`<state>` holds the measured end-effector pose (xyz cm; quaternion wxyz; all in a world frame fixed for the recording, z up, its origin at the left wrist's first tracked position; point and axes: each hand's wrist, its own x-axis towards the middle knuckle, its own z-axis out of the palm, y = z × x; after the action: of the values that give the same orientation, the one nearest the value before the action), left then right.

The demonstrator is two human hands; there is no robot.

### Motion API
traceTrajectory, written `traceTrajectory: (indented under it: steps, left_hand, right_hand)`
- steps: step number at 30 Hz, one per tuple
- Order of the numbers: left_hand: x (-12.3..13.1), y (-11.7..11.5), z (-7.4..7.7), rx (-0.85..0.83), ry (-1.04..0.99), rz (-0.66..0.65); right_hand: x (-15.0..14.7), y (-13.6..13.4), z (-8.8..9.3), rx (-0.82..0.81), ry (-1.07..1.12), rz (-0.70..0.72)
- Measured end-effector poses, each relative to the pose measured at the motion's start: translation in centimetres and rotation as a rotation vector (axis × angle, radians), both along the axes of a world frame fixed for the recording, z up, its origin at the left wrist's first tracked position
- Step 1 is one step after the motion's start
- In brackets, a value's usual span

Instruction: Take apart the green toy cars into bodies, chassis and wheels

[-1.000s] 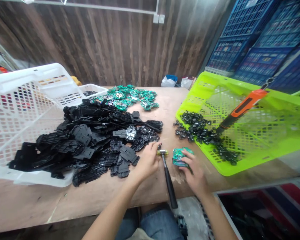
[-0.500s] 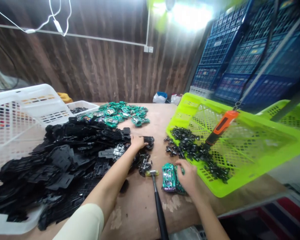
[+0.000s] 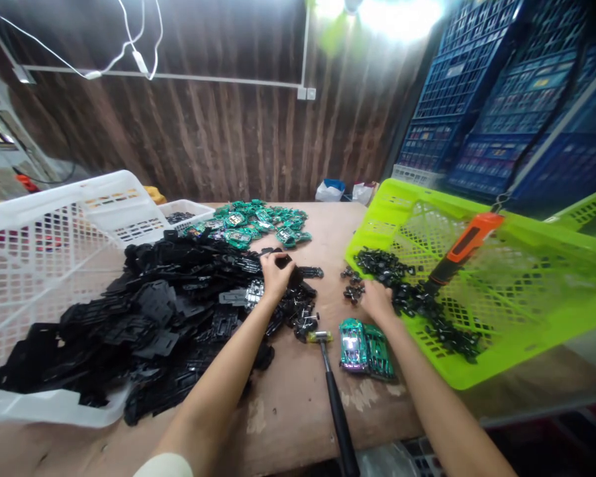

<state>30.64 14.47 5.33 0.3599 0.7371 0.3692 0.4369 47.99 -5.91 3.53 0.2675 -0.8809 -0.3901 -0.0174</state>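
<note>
My left hand [image 3: 275, 273] is closed on a black plastic part at the right edge of the big pile of black plastic parts [image 3: 169, 311]. My right hand [image 3: 377, 300] reaches over the small black pieces [image 3: 402, 285] spilling from the tipped lime-green basket [image 3: 526, 311]; its fingers curl down among them and what they hold is hidden. Two green toy car bodies [image 3: 365, 344] lie on the wooden table [image 3: 288, 411] just below my right hand. A small hammer [image 3: 335, 397] with a black handle lies between my forearms.
A white basket [image 3: 44, 225] lies tipped at the left, with the black parts spilling from it. A heap of green car bodies [image 3: 253, 222] sits at the back. An orange electric screwdriver [image 3: 464, 248] hangs over the green basket. Blue crates [image 3: 501, 112] are stacked at the right.
My left hand lifted from near the hammer head to the pile's edge and closed on a black part. My right hand left the green car bodies and moved up to the small black pieces.
</note>
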Motion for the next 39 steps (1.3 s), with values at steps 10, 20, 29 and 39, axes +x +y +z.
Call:
traceTrajectory:
  steps: [10,20,29,39]
  left_hand:
    - [-13.0,-9.0,-0.6,-0.813,-0.475,-0.225]
    - [-19.1,-14.9,-4.4,-0.818,-0.203,-0.121]
    - [-19.0,-15.1,-5.2,-0.776,-0.208,-0.125]
    - [-18.4,-15.5,-5.9,-0.758,-0.152,-0.226]
  right_hand:
    - [-20.3,-4.3,-4.2,0.421,0.846,0.465]
    - [-23.0,-6.9,-5.4,0.312,0.235,0.389]
    - [-23.8,-7.3,-5.7,0.083,0.130,0.398]
    - [-21.2,-5.6,-7.0,0.163,0.028,0.288]
